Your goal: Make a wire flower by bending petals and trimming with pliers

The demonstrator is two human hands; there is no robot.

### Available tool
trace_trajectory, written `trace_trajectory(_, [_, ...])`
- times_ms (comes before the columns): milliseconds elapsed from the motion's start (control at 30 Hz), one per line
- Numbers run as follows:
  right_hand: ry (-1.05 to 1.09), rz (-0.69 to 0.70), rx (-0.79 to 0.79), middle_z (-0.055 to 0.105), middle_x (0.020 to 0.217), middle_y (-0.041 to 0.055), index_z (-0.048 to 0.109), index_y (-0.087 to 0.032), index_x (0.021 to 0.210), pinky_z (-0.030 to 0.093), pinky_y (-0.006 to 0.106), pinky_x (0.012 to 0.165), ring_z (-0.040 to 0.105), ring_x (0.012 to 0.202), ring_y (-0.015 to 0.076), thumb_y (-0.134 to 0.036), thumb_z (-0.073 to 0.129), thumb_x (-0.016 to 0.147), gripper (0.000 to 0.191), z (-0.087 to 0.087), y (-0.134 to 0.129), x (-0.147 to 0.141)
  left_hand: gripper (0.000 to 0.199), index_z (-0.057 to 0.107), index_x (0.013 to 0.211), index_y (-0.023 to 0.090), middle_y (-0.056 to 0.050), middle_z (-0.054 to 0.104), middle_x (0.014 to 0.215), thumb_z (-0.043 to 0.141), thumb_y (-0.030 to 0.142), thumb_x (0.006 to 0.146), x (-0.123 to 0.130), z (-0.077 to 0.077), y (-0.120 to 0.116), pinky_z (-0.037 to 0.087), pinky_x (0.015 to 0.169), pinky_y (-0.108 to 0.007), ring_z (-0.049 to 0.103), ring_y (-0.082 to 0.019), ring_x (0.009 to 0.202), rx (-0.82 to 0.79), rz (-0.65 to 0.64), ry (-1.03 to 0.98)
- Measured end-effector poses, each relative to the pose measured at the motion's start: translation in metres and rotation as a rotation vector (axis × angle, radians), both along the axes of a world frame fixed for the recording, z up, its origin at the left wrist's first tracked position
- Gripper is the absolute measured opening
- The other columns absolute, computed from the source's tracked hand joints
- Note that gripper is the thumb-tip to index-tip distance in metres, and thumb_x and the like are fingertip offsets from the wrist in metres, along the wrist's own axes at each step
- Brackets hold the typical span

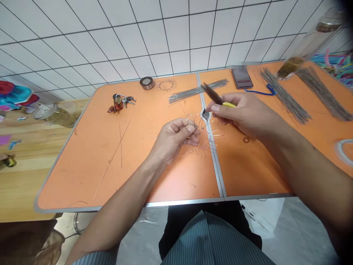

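Observation:
My left hand [180, 134] is closed, with thumb and fingertips pinching a thin wire shaped into looped petals [197, 151]. The wire loops spread around and below those fingers, over the table's seam. Just to the right, my right hand [238, 110] is wrapped round a pair of pliers [216, 97], with dark metal pointing up and left and a bit of yellow handle showing. Its fingertips are close to the wire loops but look apart from them. Part of the pliers is hidden by the palm.
On the orange folding table [91, 158] lie a tape roll [147, 83], keys [122, 101], a wire ring [167, 85], wire bundles [197, 91], a phone [242, 78], a blue strip [260, 92] and a small black ring [246, 140]. A tall glass bottle [292, 66] stands at the right.

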State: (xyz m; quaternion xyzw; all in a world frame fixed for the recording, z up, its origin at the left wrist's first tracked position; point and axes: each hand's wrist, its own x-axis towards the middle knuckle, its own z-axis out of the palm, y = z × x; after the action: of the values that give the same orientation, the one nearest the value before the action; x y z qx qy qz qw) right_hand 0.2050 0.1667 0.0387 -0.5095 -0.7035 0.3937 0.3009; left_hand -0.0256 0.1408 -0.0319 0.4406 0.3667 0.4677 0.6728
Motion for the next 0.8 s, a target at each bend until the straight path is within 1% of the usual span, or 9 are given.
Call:
trace_trajectory(33, [0.013, 0.071, -0.041, 0.073, 0.092, 0.0065, 0.076, -0.019, 0.103, 0.045, 0.03, 0.066, 0.06, 0.074, 0.0162, -0.044, 0.068, 0.106, 0.027, -0.006, 0.007, 0.0, 0.036, 0.077, 0.082, 0.017, -0.005, 0.08, 0.086, 0.099, 0.045, 0.078, 0.0, 0.0, 0.0, 0.064, 0.061, -0.022, 0.072, -0.011, 0.061, -0.011, -0.027, 0.004])
trace_trajectory(133, [0.025, 0.233, -0.168, 0.069, 0.086, 0.0057, 0.075, -0.019, 0.099, 0.048, 0.03, 0.067, 0.058, 0.072, 0.0159, -0.051, 0.062, 0.111, 0.036, -0.019, 0.023, -0.004, 0.035, 0.079, 0.08, 0.017, -0.005, 0.08, 0.083, 0.101, 0.045, 0.077, 0.001, -0.001, 0.0, 0.063, 0.059, -0.022, 0.071, -0.011, 0.06, -0.046, -0.096, 0.024])
trace_trajectory(200, [0.061, 0.312, -0.294, 0.064, 0.079, 0.0038, 0.073, -0.019, 0.09, 0.045, 0.029, 0.063, 0.055, 0.067, 0.0148, -0.056, 0.066, 0.108, 0.041, -0.023, 0.03, -0.007, 0.035, 0.08, 0.08, 0.017, -0.005, 0.08, 0.082, 0.102, 0.044, 0.076, 0.002, -0.002, -0.001, 0.062, 0.057, -0.022, 0.071, -0.011, 0.059, -0.071, -0.116, 0.036])
trace_trajectory(267, [0.125, 0.363, -0.416, 0.058, 0.072, 0.0016, 0.068, -0.019, 0.079, 0.04, 0.028, 0.058, 0.05, 0.064, 0.0133, -0.058, 0.078, 0.101, 0.045, -0.025, 0.034, -0.009, 0.035, 0.081, 0.081, 0.016, -0.005, 0.08, 0.08, 0.103, 0.043, 0.075, 0.002, -0.002, -0.001, 0.062, 0.056, -0.021, 0.071, -0.011, 0.059, -0.092, -0.118, 0.043])
trace_trajectory(367, [0.194, 0.392, -0.505, 0.052, 0.066, -0.0005, 0.062, -0.02, 0.069, 0.035, 0.026, 0.054, 0.045, 0.061, 0.0119, -0.048, 0.09, 0.091, 0.046, -0.026, 0.037, -0.01, 0.035, 0.082, 0.082, 0.015, -0.005, 0.079, 0.078, 0.103, 0.042, 0.075, 0.002, -0.004, -0.002, 0.061, 0.056, -0.021, 0.072, -0.011, 0.06, -0.108, -0.125, 0.062])
trace_trajectory(500, [0.226, 0.397, -0.533, 0.052, 0.063, 0.0, 0.059, -0.02, 0.064, 0.034, 0.025, 0.052, 0.044, 0.06, 0.0114, -0.036, 0.091, 0.089, 0.043, -0.028, 0.038, -0.011, 0.038, 0.082, 0.082, 0.014, -0.004, 0.078, 0.075, 0.105, 0.042, 0.072, 0.003, -0.005, -0.002, 0.06, 0.055, -0.021, 0.071, -0.011, 0.058, -0.12, -0.112, 0.094])
trace_trajectory(667, [0.317, 0.369, -0.59, 0.055, 0.063, 0.0017, 0.062, -0.019, 0.065, 0.038, 0.025, 0.051, 0.047, 0.059, 0.0118, -0.029, 0.088, 0.087, 0.035, -0.032, 0.04, -0.011, 0.039, 0.079, 0.087, 0.014, -0.003, 0.079, 0.077, 0.105, 0.039, 0.072, 0.004, -0.005, -0.001, 0.059, 0.053, -0.02, 0.071, -0.011, 0.056, -0.118, -0.054, 0.078])
trace_trajectory(800, [0.353, 0.39, -0.638, 0.059, 0.064, 0.003, 0.069, -0.017, 0.069, 0.042, 0.025, 0.05, 0.051, 0.059, 0.0128, -0.028, 0.087, 0.085, 0.026, -0.038, 0.045, -0.01, 0.037, 0.077, 0.085, 0.013, -0.004, 0.08, 0.078, 0.104, 0.036, 0.074, 0.003, -0.004, 0.0, 0.061, 0.054, -0.02, 0.071, -0.01, 0.057, -0.124, -0.074, 0.046])
